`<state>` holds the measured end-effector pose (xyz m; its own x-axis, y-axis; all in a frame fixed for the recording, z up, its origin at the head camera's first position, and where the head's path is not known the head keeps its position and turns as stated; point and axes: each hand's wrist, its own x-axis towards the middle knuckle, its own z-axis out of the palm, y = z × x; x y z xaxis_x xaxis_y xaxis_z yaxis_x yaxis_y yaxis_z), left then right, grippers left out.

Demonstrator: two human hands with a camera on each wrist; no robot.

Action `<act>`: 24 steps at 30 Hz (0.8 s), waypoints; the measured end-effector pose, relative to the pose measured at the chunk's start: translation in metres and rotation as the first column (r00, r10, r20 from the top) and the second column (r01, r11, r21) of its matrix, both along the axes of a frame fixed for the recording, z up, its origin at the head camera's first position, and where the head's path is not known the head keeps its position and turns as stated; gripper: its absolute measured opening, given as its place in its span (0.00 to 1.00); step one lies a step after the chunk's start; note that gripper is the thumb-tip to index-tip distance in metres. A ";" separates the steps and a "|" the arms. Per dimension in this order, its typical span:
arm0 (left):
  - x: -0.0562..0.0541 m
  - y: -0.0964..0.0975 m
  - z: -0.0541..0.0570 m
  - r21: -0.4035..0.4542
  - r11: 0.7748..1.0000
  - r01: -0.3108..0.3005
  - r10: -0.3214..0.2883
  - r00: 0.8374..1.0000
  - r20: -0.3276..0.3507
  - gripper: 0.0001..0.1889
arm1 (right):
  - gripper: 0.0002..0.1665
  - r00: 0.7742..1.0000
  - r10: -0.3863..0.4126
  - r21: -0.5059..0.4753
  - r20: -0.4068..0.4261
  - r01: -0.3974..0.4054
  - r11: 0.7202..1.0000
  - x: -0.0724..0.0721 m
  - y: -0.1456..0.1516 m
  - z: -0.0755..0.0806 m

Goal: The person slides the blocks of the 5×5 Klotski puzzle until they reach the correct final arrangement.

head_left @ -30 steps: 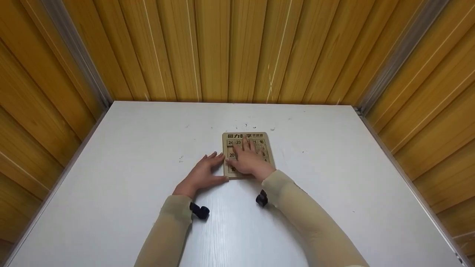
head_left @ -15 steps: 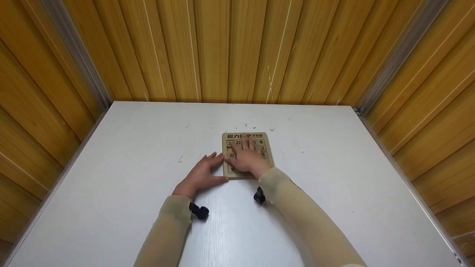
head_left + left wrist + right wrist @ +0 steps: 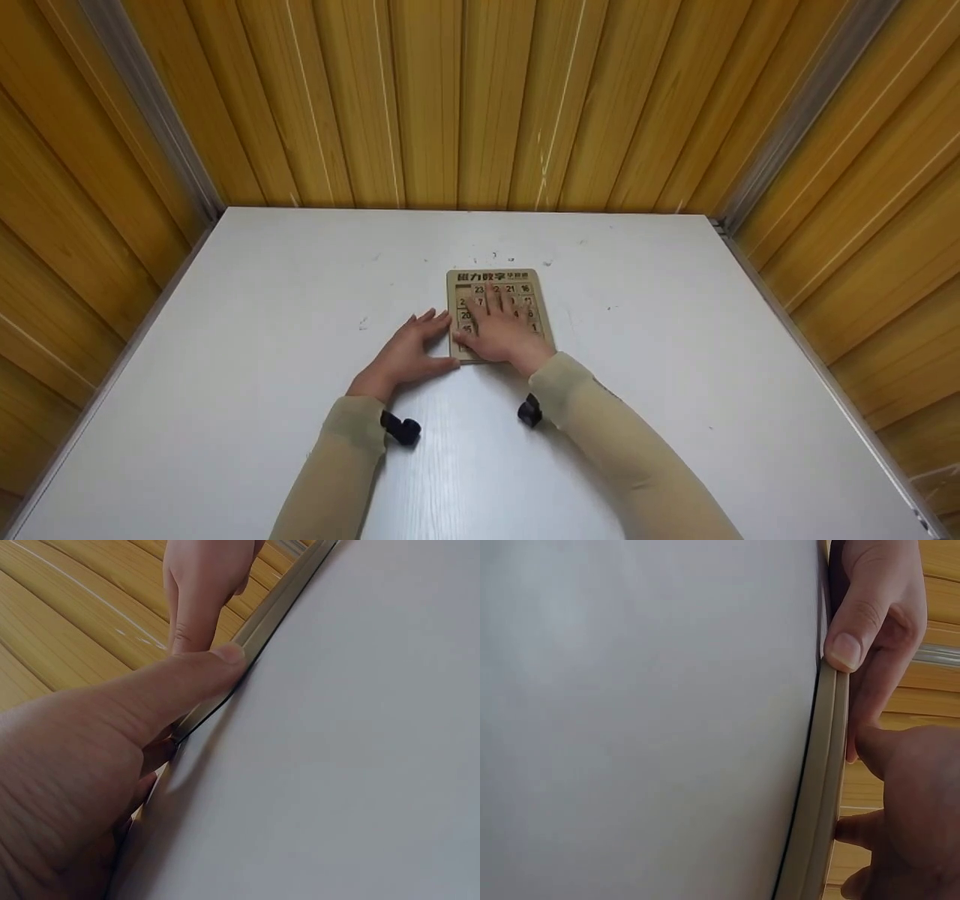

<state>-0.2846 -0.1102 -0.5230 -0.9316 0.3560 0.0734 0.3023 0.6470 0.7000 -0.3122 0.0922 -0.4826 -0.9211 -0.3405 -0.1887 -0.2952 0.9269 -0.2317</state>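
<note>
A wooden sliding number puzzle (image 3: 491, 276) lies flat on the white table, printed characters along its top edge. Its top-left slot is a dark gap beside the 23 tile (image 3: 479, 289). My left hand (image 3: 405, 352) holds the board's near-left corner, thumb on the near edge and fingers along the left side. My right hand (image 3: 502, 334) lies spread over the tiles with its fingers extended, covering the middle and lower ones. From the left wrist view, the left thumb (image 3: 187, 679) touches the board's edge (image 3: 262, 626); the right wrist view shows the near edge (image 3: 817, 765) with both hands.
The white table (image 3: 247, 337) stretches around the puzzle, with small dark marks near its far side. Yellow wood-patterned panels (image 3: 427, 105) enclose the back and both sides. A small black wrist device (image 3: 401, 429) sits at each sleeve cuff.
The 24 tile has slid down from the top-left corner into the second row, and the gap now sits in that corner. My right hand has shifted slightly toward me; the left stays put.
</note>
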 end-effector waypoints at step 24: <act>-0.001 0.003 0.000 -0.013 0.999 -0.041 0.041 0.998 0.046 0.46 | 0.49 0.990 -0.136 -0.004 0.021 0.136 0.991 -0.017 0.006 0.003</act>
